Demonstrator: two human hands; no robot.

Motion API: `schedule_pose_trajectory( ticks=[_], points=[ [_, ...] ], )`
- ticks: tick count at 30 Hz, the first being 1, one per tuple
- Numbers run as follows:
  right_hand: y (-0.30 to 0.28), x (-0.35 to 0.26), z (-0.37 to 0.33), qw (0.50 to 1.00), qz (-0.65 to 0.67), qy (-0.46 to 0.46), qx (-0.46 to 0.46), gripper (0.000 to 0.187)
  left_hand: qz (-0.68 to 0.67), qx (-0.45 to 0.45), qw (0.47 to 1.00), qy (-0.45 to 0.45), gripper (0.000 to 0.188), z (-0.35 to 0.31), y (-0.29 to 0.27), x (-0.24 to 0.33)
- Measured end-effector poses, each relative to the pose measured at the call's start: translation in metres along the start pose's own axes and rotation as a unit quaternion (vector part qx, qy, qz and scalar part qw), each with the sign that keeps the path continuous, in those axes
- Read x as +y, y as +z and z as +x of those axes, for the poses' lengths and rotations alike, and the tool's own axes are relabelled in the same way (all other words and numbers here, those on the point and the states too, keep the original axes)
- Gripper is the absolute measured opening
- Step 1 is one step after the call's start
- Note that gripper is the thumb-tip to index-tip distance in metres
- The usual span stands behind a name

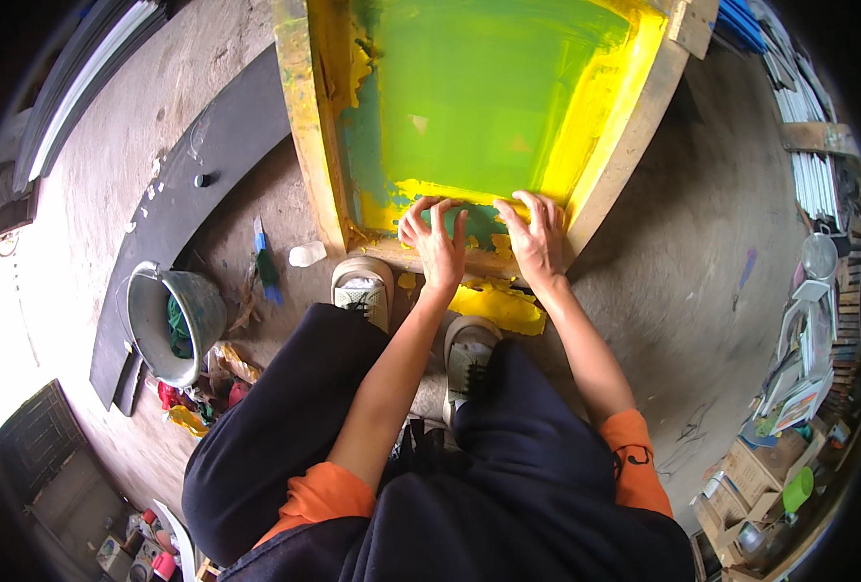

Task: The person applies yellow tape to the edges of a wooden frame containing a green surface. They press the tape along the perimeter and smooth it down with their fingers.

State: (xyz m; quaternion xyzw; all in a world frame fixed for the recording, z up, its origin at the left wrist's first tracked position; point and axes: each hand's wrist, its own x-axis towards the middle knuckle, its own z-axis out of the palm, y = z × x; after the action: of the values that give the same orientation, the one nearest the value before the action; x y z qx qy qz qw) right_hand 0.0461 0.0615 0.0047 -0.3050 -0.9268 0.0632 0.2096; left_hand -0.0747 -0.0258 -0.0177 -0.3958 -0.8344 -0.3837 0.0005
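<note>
A wooden-framed screen [627, 145] leans in front of me, its green mesh [479, 97] bordered by thick yellow paint. My left hand [437, 242] and my right hand [539, 238] meet its near end side by side, fingers bent. Both sets of fingertips are closed at the near edge of the yellow paint film [484, 197]; their exact grip is partly hidden. Between the hands a dark green patch [479, 225] shows, with yellow scraps on it. Under the near rail a torn yellow sheet of paint [498, 305] lies on the floor, just beyond my shoes.
A grey bucket [207, 310] with green cloth inside tilts at the left, beside a curved dark board [222, 126] and colourful scraps. Near it lie a blue-handled tool [267, 262] and a whitish lump [307, 254]. Stacked boxes and frames [804, 330] line the right side.
</note>
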Motion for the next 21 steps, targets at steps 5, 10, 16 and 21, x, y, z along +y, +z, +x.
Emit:
schedule_pose_trajectory(
  ticks=[5, 10, 16, 21],
  points=[
    [0.006, 0.005, 0.006, 0.999, -0.005, -0.033, 0.0, 0.024, -0.005, -0.004, 1.0, -0.019, 0.02, -0.001, -0.002, -0.007],
    [0.012, 0.002, 0.008, 1.0, 0.004, -0.013, 0.01, 0.016, -0.008, 0.004, 1.0, -0.015, 0.019, -0.001, -0.001, -0.011],
    [0.009, -0.01, 0.031, 0.977, 0.116, 0.116, 0.136, 0.008, -0.013, 0.004, 1.0, -0.015, 0.019, 0.0, -0.005, -0.009],
    [-0.006, -0.005, 0.043, 0.975, 0.092, 0.117, 0.163, 0.007, -0.017, 0.003, 1.0, -0.022, 0.019, -0.001, -0.004, -0.012]
  ],
)
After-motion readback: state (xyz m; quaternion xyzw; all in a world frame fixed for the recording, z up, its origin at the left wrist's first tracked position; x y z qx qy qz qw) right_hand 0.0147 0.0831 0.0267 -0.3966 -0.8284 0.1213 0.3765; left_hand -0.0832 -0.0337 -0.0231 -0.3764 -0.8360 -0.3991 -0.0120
